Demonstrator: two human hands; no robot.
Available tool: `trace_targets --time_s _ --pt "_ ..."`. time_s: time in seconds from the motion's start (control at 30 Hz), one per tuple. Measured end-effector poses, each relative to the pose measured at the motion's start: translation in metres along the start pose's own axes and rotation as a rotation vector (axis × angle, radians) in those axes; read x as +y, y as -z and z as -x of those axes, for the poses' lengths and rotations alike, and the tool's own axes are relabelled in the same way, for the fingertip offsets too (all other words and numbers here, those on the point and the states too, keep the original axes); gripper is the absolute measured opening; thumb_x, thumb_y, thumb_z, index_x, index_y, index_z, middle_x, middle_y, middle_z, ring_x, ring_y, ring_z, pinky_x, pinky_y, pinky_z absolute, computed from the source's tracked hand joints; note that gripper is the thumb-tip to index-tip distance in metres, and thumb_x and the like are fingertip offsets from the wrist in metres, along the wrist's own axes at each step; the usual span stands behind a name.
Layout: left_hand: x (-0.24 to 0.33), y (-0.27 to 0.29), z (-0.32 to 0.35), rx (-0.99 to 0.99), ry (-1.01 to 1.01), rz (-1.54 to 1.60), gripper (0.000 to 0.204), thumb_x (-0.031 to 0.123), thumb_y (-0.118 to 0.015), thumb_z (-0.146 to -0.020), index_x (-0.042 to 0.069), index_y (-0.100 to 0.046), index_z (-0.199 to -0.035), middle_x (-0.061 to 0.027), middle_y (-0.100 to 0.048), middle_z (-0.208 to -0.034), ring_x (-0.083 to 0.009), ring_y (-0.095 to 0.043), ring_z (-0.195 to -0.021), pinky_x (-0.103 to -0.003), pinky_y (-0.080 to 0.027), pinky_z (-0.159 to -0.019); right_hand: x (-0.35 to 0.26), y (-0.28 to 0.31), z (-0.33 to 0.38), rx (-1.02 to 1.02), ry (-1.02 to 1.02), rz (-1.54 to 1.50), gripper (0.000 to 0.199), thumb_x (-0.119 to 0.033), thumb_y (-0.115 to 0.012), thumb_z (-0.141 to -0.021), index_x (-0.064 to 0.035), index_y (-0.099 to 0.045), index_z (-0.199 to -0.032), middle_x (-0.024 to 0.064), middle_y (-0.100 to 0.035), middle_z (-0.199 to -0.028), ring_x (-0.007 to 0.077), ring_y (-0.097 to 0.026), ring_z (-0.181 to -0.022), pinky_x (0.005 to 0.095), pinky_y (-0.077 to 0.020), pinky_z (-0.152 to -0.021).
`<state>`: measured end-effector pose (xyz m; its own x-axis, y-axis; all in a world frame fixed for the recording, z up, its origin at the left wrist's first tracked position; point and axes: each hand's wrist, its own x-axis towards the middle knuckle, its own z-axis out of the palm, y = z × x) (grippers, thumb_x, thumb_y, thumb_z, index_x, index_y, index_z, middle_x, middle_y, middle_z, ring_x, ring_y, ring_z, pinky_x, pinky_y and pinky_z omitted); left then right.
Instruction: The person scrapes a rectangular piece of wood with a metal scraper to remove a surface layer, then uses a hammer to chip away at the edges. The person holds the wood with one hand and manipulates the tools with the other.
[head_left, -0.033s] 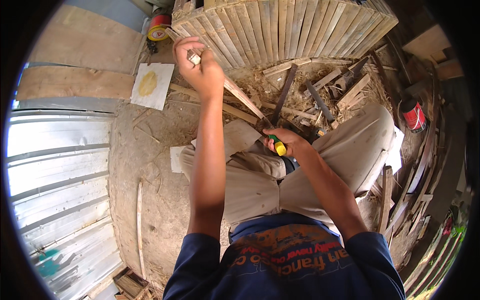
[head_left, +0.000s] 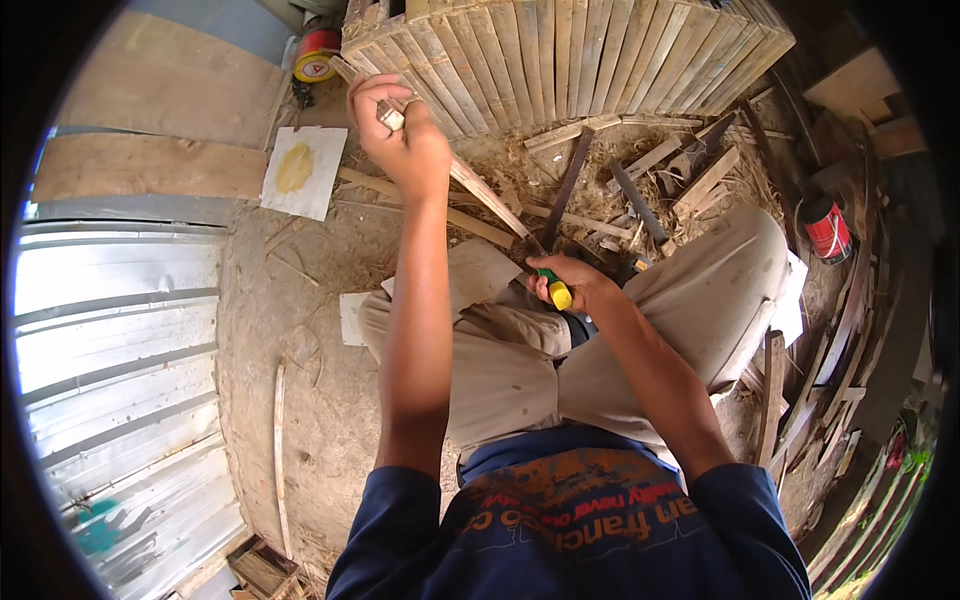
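Observation:
My left hand is raised far from my body, its fingers closed round a long wooden strip. A pale squared end shows between the thumb and the fingers. The strip slopes down toward my lap, and its lower end meets my right hand. That hand is closed on a tool with a green and yellow handle. Something dark, like a blade, shows beyond the handle against the strip's end; its exact shape is too small to make out.
A slatted wooden structure stands ahead. Wood offcuts and shavings litter the ground before my crossed legs. A red can stands right, another red and yellow can far left. A stained paper sheet lies left, near a corrugated metal wall.

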<state>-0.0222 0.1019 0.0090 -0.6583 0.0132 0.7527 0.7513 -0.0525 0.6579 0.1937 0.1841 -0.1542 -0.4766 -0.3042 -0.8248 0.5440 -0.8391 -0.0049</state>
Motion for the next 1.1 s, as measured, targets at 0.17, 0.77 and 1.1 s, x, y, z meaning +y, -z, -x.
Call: trace_targets --time_s 0.17,0.77,1.1 --pt "-0.001 -0.011 0.002 -0.003 -0.036 0.007 0.019 -0.011 -0.049 -0.071 0.004 -0.05 -0.084 -0.0115 -0.059 -0.101 -0.0328 -0.049 -0.117 -0.048 -0.03 -0.111 -0.01 0.007 -0.007 0.059 0.046 -0.008 0.023 -0.016 -0.062 -0.099 -0.0006 -0.044 -0.098 0.0077 -0.053 -0.075 0.006 -0.051 -0.053 0.0194 -0.0535 -0.047" --pt "-0.002 0.007 -0.006 0.005 0.005 -0.026 0.02 -0.012 -0.046 -0.073 0.003 -0.051 -0.085 -0.0119 -0.06 -0.101 -0.0304 -0.052 -0.117 -0.045 -0.035 -0.108 0.012 -0.014 0.01 0.194 0.249 0.523 0.019 -0.005 -0.064 -0.091 -0.0021 -0.046 -0.084 0.0055 -0.052 -0.069 0.0122 -0.051 -0.051 0.0311 -0.0423 -0.042" --pt "-0.036 0.027 -0.049 0.072 0.158 0.087 0.017 -0.012 -0.045 -0.075 -0.001 -0.052 -0.086 -0.0136 -0.063 -0.104 -0.0227 -0.059 -0.094 -0.033 -0.045 -0.093 0.017 -0.029 0.015 0.198 0.425 0.786 0.02 -0.009 -0.066 -0.087 0.0025 -0.051 -0.093 0.0092 -0.058 -0.071 0.0159 -0.06 -0.053 0.0349 -0.0464 -0.039"
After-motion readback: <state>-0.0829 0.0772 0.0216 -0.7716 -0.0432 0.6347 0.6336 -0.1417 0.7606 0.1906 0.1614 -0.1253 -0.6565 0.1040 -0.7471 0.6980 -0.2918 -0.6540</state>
